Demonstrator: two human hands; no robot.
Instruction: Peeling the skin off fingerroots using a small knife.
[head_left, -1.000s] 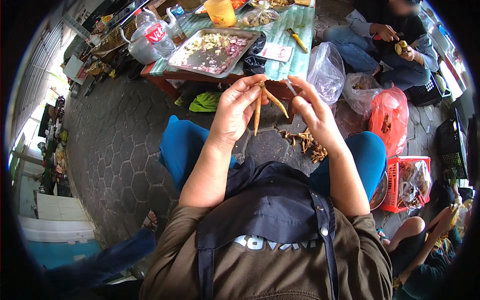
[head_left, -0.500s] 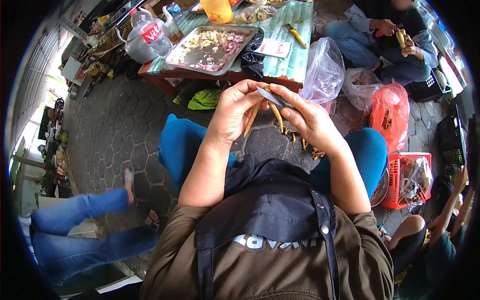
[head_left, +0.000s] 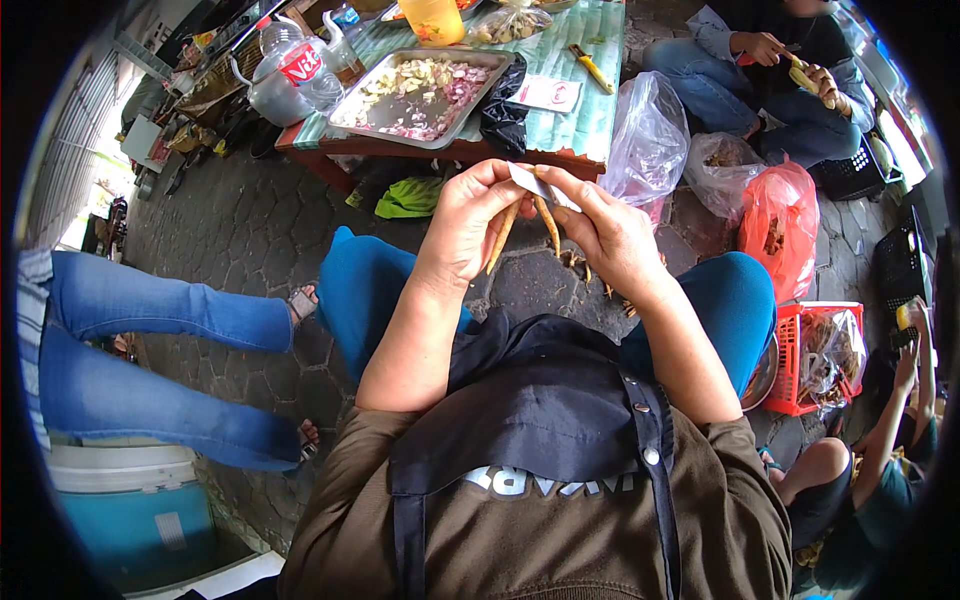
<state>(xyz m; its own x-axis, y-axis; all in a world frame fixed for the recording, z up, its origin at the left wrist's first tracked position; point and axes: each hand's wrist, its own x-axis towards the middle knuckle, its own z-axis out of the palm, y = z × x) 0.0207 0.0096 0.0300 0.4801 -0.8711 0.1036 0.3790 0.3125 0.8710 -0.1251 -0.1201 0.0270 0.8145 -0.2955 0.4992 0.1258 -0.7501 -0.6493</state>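
My left hand point(head_left: 472, 215) is closed on a piece of fingerroot, a cluster of slim, orange-brown roots point(head_left: 547, 225) that hang down below my fingers. A small knife point(head_left: 538, 185) with a broad pale blade is gripped in my right hand point(head_left: 612, 232). The blade lies across the top of the fingerroot, between my two hands, and my fingertips partly hide where it touches. More brown root bits point(head_left: 578, 264) lie on the paving just beneath, partly covered by my right hand.
Ahead, a low table point(head_left: 592, 125) bears a metal tray point(head_left: 420, 62) of chopped shallots and garlic, a yellow-handled knife point(head_left: 592, 70), a plastic bottle point(head_left: 300, 68) and kettles. Plastic bags and a red basket point(head_left: 818, 355) stand right. Co-workers sit right; someone in jeans point(head_left: 170, 300) stands left.
My knife blade has turned slightly and catches more light; both hands stay nearly in place. The person in jeans has stepped closer on the left. The co-worker at upper right has shifted their hands.
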